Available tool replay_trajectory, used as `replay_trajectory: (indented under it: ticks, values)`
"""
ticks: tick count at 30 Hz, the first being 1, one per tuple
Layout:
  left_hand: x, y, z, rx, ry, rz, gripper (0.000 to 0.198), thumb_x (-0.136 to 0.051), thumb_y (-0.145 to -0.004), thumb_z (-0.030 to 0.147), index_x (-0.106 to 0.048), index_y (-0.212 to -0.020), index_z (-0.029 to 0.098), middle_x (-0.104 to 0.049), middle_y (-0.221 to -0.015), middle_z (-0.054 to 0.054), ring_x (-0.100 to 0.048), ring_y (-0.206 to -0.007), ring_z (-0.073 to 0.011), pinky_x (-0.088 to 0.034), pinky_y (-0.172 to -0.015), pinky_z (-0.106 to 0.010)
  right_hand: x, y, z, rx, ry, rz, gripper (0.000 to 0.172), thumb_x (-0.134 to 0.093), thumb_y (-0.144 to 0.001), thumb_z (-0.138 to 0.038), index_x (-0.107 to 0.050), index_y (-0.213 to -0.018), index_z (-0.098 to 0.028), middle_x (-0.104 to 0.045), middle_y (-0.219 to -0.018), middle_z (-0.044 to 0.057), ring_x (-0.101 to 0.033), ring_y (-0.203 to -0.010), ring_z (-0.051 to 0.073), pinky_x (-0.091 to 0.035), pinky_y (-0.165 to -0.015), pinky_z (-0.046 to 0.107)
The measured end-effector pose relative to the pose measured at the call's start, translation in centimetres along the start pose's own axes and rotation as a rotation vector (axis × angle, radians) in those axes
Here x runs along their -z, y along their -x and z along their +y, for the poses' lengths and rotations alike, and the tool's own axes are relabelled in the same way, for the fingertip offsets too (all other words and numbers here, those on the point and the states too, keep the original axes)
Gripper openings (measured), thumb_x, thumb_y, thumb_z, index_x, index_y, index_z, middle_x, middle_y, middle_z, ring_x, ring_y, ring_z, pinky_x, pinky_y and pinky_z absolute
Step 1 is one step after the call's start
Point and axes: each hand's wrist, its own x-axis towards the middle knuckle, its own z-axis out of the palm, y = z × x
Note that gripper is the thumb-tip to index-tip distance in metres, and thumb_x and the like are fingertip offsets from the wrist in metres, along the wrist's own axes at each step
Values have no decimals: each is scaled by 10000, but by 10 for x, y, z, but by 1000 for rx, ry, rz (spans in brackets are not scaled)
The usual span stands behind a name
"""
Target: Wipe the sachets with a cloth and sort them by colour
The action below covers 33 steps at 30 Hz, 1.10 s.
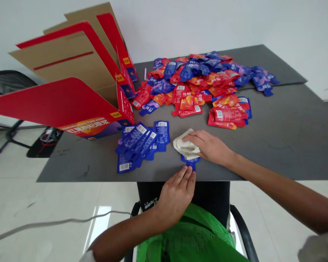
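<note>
Head view: the right hand (210, 147) lies spread on one folded white cloth (186, 145), pressing it onto one blue sachet (191, 162) near the front edge of the table (276, 145). The left hand (177, 193) has its fingers together, their tips touching the sachet's lower end. Left of them lies a fanned stack of blue sachets (141, 145); a heap of red and blue sachets (196, 84) covers the far side.

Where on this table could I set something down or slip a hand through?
Open tabletop lies right of the right hand, below the red packets. There's more at the front-left corner, between the box and the blue packets. It's crowded at the back, around the packet heap, and at the cloth.
</note>
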Motion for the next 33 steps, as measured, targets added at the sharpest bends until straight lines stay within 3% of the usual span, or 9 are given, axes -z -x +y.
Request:
replay_trajectory:
  ticks: [3,6,10,13,15,20,25,29,33]
  values:
    - [0,0,0,8,-11,21,300,-546,-1020,121,-727,-1257,94,-748,-1322,-104,-709,-1245,-211,-602,-1018,-295,3,-29,32,-48,91,32,499,-637,-922,-180,-559,-1415,-179,-643,-1324,167,-603,-1203,331,-549,-1001,486]
    - [-1,-1,0,11,-11,43,290,-548,-1020,123,-736,-1240,98,-755,-1309,-97,-715,-1235,-208,-608,-1007,-290,18,-45,39,-77,182,101,469,-609,-949,-205,-561,-1414,-165,-646,-1313,179,-606,-1182,345,-542,-990,501]
    - [-1,-1,2,25,-3,36,279,-580,-1008,126,-735,-1238,99,-754,-1311,-99,-712,-1239,-209,-609,-1006,-287,34,-22,1,-49,93,185,532,-611,-963,-235,-490,-1481,-228,-616,-1372,158,-589,-1234,328,-533,-1028,489]
    - [1,-2,2,33,5,-19,266,-613,-994,131,-735,-1229,104,-793,-1210,-106,-757,-1128,-213,-629,-964,-305,29,9,-33,32,24,30,497,-569,-967,-179,-504,-1456,-240,-639,-1347,135,-615,-1182,293,-573,-959,442]
    - [2,-3,2,28,9,-36,256,-621,-991,133,-739,-1216,107,-809,-1151,-104,-773,-1068,-213,-636,-947,-317,19,21,-41,53,-7,-42,477,-564,-954,-139,-527,-1421,-234,-659,-1310,117,-629,-1135,268,-587,-931,412]
    - [0,-1,1,-7,-20,-7,306,-580,-1002,123,-718,-1273,88,-734,-1339,-128,-699,-1264,-223,-608,-1014,-298,-1,1,2,-46,28,18,548,-642,-900,-138,-522,-1430,-206,-633,-1336,145,-601,-1209,307,-564,-1006,465]
    - [-4,2,1,-9,-41,-20,316,-568,-1002,110,-714,-1282,92,-725,-1351,-125,-693,-1276,-216,-603,-1021,-291,12,-40,42,-101,196,85,454,-624,-940,-196,-574,-1390,-158,-657,-1291,172,-617,-1159,337,-562,-960,482]
    - [-4,1,2,-13,-26,-55,321,-607,-1003,152,-700,-1304,89,-715,-1366,-139,-677,-1302,-225,-590,-1051,-303,30,-23,14,-95,142,205,503,-626,-959,-235,-526,-1447,-163,-624,-1349,182,-597,-1217,330,-540,-1017,478]
    - [-2,-1,2,18,-3,-63,290,-631,-996,163,-721,-1265,103,-773,-1262,-122,-739,-1182,-216,-617,-997,-307,22,14,-28,28,6,43,503,-599,-942,-166,-538,-1437,-229,-647,-1326,129,-619,-1167,285,-573,-964,428]
